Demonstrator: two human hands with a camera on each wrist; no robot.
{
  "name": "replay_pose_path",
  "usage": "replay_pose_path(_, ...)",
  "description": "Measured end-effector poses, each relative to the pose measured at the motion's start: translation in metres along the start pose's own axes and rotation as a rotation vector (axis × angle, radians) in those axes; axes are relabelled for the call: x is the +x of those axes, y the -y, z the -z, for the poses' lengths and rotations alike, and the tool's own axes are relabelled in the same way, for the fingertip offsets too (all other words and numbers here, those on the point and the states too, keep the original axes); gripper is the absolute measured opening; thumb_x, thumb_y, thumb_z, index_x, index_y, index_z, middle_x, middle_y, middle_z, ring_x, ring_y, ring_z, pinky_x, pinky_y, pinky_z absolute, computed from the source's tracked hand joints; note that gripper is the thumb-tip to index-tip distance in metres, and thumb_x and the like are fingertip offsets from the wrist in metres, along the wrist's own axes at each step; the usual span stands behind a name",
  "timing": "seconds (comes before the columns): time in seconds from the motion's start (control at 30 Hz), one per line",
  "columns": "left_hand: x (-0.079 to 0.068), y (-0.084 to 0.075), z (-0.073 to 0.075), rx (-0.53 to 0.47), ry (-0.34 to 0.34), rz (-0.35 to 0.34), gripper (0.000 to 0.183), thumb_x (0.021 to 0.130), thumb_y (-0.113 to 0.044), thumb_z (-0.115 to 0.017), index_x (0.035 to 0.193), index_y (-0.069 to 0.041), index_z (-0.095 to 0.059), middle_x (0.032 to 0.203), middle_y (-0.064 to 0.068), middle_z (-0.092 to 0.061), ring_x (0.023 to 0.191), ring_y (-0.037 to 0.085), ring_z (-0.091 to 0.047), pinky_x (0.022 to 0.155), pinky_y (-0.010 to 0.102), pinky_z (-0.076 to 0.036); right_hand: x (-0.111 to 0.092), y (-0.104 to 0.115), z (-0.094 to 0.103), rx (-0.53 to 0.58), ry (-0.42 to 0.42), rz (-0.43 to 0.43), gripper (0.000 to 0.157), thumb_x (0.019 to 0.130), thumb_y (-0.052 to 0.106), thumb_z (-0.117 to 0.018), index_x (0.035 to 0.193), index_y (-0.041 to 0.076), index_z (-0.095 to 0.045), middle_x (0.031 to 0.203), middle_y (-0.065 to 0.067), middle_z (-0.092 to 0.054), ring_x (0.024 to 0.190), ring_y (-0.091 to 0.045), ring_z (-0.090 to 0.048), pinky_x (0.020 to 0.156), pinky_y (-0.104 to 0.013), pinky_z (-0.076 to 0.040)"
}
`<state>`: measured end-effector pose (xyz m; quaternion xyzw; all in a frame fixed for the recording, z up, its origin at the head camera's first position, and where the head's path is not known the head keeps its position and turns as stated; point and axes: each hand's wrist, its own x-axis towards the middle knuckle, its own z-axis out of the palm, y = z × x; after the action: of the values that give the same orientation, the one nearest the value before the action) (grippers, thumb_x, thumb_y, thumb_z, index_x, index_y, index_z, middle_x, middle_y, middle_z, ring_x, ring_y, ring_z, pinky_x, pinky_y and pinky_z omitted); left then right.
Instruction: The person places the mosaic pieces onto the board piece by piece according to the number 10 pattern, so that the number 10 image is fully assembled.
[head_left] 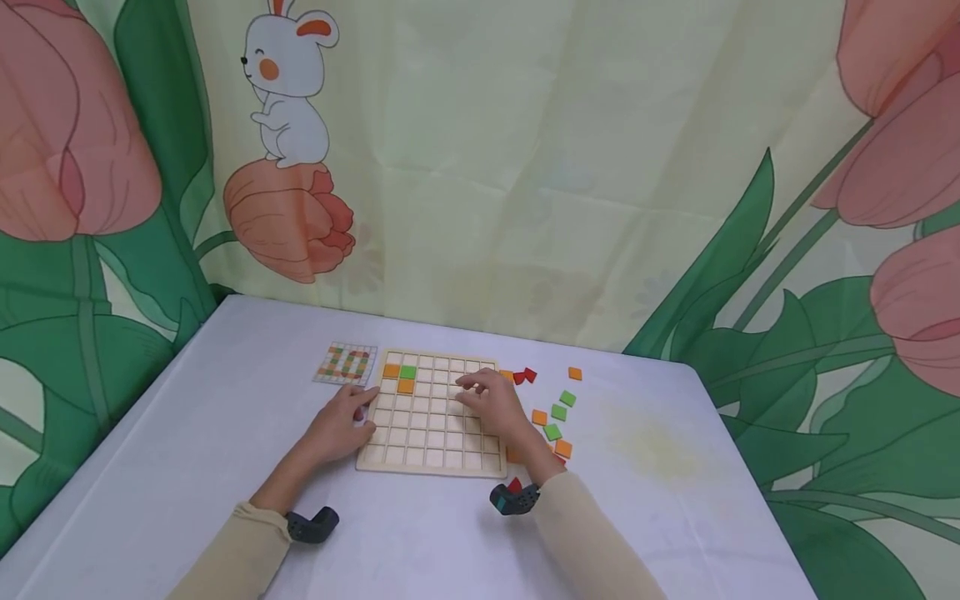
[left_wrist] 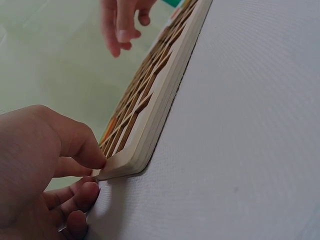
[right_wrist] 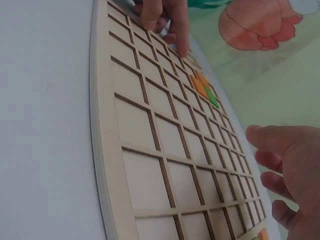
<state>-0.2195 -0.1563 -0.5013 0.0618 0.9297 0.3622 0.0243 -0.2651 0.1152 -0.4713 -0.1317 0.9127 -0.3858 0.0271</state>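
Observation:
A pale wooden grid board (head_left: 426, 417) lies flat, with two orange tiles (head_left: 406, 386) and one green tile (head_left: 408, 372) in cells near its upper left corner. At its left edge, my left hand (head_left: 335, 426) rests thumb and index fingertips on the rim, spread apart. In the left wrist view this hand (left_wrist: 45, 155) has its other fingers bent beside the board's corner. My right hand (head_left: 491, 402) hovers over the right side of the grid, fingers loosely bent. The right wrist view shows nothing between that hand's thumb and fingers (right_wrist: 268, 161).
A pattern card (head_left: 346, 364) with coloured squares lies left of the board's top. Loose orange, green tiles (head_left: 558, 412) and red pieces (head_left: 530, 375) are scattered right of the board, some partly behind my right forearm. A printed curtain (head_left: 510, 167) hangs behind the white-covered table (head_left: 420, 533).

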Motion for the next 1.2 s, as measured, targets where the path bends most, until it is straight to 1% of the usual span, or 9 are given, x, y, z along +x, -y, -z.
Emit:
replay_pose_path(0.23,0.003,-0.002,0.000,-0.007,-0.002,-0.008,0.065,0.081,-0.012,-0.064,0.143,-0.003,-0.046,0.103,0.010,-0.046,0.080,0.018,-0.043,0.060,0.028,-0.035,-0.009,-0.018,0.018,-0.006,-0.075,0.007,0.023,0.087,0.019,-0.071,0.109,0.013,-0.073,0.103,-0.002,-0.067,0.090,-0.019,-0.055,0.071,-0.028,-0.047)
replay_pose_path(0.37,0.001,-0.002,0.000,-0.008,-0.001,-0.007,0.065,0.080,-0.011,-0.064,0.142,-0.003,-0.047,0.104,0.011,-0.047,0.079,0.018,-0.043,0.060,0.027,-0.034,-0.012,-0.028,0.025,-0.004,-0.079,-0.066,0.025,0.087,0.023,-0.071,0.111,0.016,-0.072,0.104,0.001,-0.065,0.091,-0.017,-0.054,0.070,-0.026,-0.047)
replay_pose_path(0.47,-0.001,-0.001,0.000,-0.013,-0.002,-0.002,0.065,0.080,-0.011,-0.064,0.142,-0.003,-0.047,0.104,0.011,-0.046,0.078,0.018,-0.043,0.059,0.027,-0.034,-0.014,-0.033,0.029,0.023,-0.071,-0.136,0.028,0.087,0.024,-0.070,0.115,0.017,-0.071,0.104,0.001,-0.063,0.094,-0.018,-0.052,0.069,-0.025,-0.048)
replay_pose_path(0.6,-0.002,-0.001,0.000,-0.013,0.002,-0.009,0.065,0.081,-0.011,-0.063,0.142,-0.003,-0.046,0.102,0.010,-0.046,0.078,0.017,-0.043,0.059,0.027,-0.034,-0.015,-0.040,0.031,-0.002,-0.095,-0.178,0.030,0.087,0.024,-0.071,0.116,0.019,-0.070,0.103,0.002,-0.062,0.095,-0.018,-0.051,0.069,-0.024,-0.049)
replay_pose_path(0.7,-0.002,-0.001,-0.001,-0.011,0.001,-0.010,0.064,0.081,-0.011,-0.063,0.142,-0.002,-0.046,0.101,0.010,-0.045,0.079,0.017,-0.042,0.059,0.027,-0.034,-0.015,-0.047,0.032,-0.047,-0.122,-0.187,0.029,0.086,0.025,-0.072,0.115,0.020,-0.071,0.105,0.002,-0.062,0.095,-0.017,-0.051,0.069,-0.024,-0.049)
replay_pose_path(0.87,-0.001,-0.001,-0.001,-0.016,-0.004,-0.002,0.065,0.081,-0.011,-0.063,0.142,-0.003,-0.046,0.101,0.010,-0.045,0.079,0.017,-0.043,0.059,0.028,-0.034,-0.013,-0.054,0.032,-0.090,-0.150,-0.195,0.029,0.084,0.024,-0.074,0.113,0.019,-0.072,0.110,-0.001,-0.062,0.096,-0.018,-0.051,0.074,-0.025,-0.049)
replay_pose_path(0.97,-0.001,-0.001,-0.001,-0.014,-0.003,0.002,0.065,0.081,-0.012,-0.063,0.143,-0.003,-0.046,0.101,0.009,-0.045,0.079,0.017,-0.043,0.060,0.028,-0.034,-0.012,-0.056,0.033,-0.111,-0.151,-0.205,0.031,0.083,0.024,-0.075,0.113,0.018,-0.072,0.112,-0.002,-0.061,0.095,-0.019,-0.050,0.074,-0.027,-0.048)
replay_pose_path(1.1,0.001,0.001,-0.002,-0.005,-0.002,0.001,0.064,0.081,-0.012,-0.063,0.143,-0.003,-0.046,0.100,0.008,-0.045,0.078,0.016,-0.042,0.060,0.027,-0.033,-0.012,-0.059,0.035,-0.130,-0.135,-0.227,0.034,0.083,0.022,-0.074,0.117,0.017,-0.071,0.111,-0.003,-0.060,0.094,-0.020,-0.050,0.070,-0.027,-0.045)
replay_pose_path(1.2,0.001,0.002,-0.002,-0.006,-0.003,-0.001,0.064,0.081,-0.012,-0.063,0.143,-0.003,-0.046,0.099,0.008,-0.045,0.078,0.016,-0.042,0.059,0.027,-0.033,-0.011,-0.060,0.035,-0.145,-0.124,-0.238,0.036,0.084,0.022,-0.074,0.119,0.017,-0.070,0.113,-0.004,-0.059,0.093,-0.019,-0.050,0.068,-0.025,-0.046)
